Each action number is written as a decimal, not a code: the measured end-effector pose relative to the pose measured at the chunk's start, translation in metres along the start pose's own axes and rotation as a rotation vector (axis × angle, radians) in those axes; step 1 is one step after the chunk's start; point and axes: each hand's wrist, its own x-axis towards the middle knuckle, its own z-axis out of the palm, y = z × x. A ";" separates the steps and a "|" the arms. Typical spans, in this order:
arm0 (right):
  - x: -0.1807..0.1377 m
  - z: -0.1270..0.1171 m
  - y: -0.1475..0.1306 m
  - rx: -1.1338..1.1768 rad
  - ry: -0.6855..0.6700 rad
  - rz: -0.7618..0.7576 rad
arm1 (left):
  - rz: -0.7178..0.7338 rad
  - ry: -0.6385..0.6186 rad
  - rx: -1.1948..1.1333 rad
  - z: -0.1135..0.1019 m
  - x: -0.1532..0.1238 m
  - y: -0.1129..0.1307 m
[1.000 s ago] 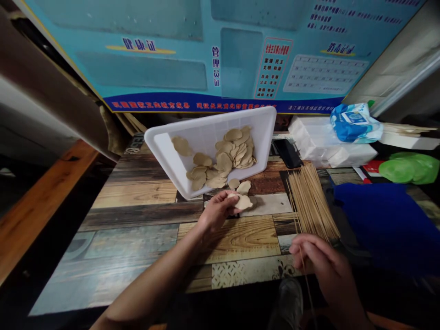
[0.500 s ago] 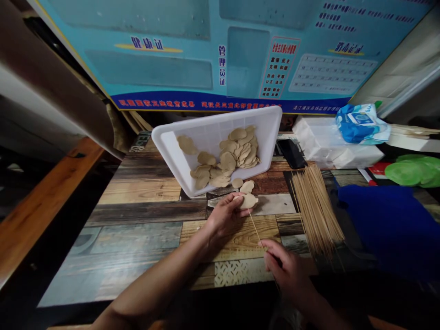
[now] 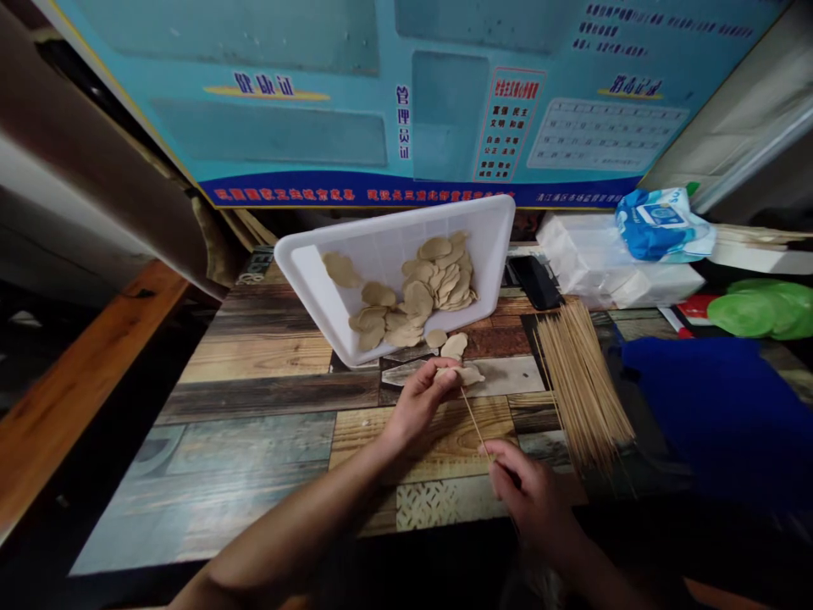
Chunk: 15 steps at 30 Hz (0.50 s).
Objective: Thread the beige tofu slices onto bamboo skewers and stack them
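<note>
My left hand (image 3: pixel 423 396) pinches a thin tan slice (image 3: pixel 468 374) just in front of the tilted white tray (image 3: pixel 381 241). My right hand (image 3: pixel 527 500) is closed on a bamboo skewer (image 3: pixel 473 419) whose tip reaches up to that slice. The tray holds several more tan slices (image 3: pixel 416 292), and two loose slices (image 3: pixel 448 342) lie on the table at its lower edge.
A fan of bamboo skewers (image 3: pixel 581 385) lies on the patchwork wood table (image 3: pixel 254 424) to the right. A blue cloth (image 3: pixel 717 415), a green bag (image 3: pixel 762 309), a white box (image 3: pixel 610 267) with a blue packet (image 3: pixel 660 224) and a black phone (image 3: pixel 537 282) sit at the right.
My right hand took a skewer from beside the pile and brought it left to the slice. My left hand has turned the slice flatter against the skewer tip.
</note>
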 end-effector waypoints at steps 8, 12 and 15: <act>0.000 -0.001 0.003 -0.001 0.050 -0.046 | 0.055 -0.004 0.137 0.002 -0.005 -0.002; 0.000 0.000 0.007 -0.021 0.100 -0.130 | 0.003 0.025 -0.031 0.003 -0.002 0.000; -0.001 0.002 0.012 -0.055 0.131 -0.197 | -0.103 0.049 -0.199 0.004 0.000 0.004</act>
